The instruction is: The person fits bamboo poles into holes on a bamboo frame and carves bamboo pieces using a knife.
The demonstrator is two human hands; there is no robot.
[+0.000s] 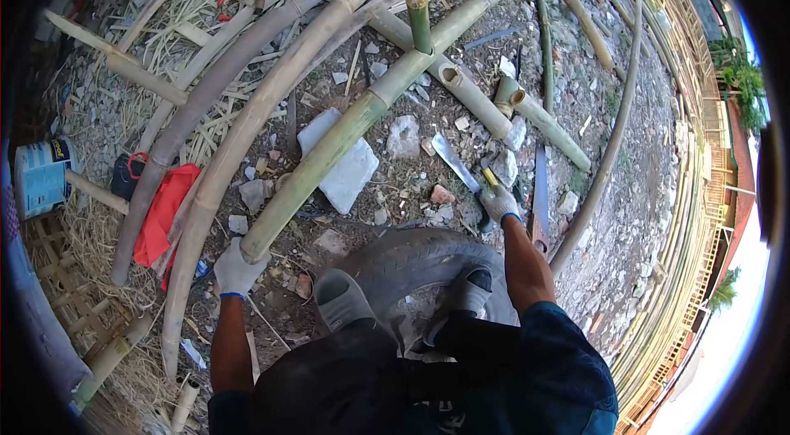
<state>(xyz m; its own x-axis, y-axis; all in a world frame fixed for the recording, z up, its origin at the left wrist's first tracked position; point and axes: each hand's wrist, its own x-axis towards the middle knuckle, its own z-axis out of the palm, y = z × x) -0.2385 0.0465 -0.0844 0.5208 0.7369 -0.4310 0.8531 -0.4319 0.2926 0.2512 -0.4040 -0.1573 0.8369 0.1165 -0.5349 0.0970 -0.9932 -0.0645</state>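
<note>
My left hand point(239, 270), in a pale work glove, is closed on the near end of a thick green bamboo pole point(337, 137). The pole slants away to the upper right, with an upright bamboo piece point(415, 3) standing at its joint. My gloved right hand point(499, 204) is closed round a short yellow object point(490, 176) whose kind I cannot make out. Just left of that hand lies a machete point(455, 161), its dark handle close to my fingers. A handsaw point(541, 192) rests on the ground to the right.
A tyre point(411, 266) lies by my feet. White stone slabs point(350, 176) and rubble sit under the pole. Long curved bamboo poles point(234, 134) stretch along the left, near a red cloth point(164, 217) and a paint can point(43, 178). Cut bamboo pieces point(547, 124) lie ahead.
</note>
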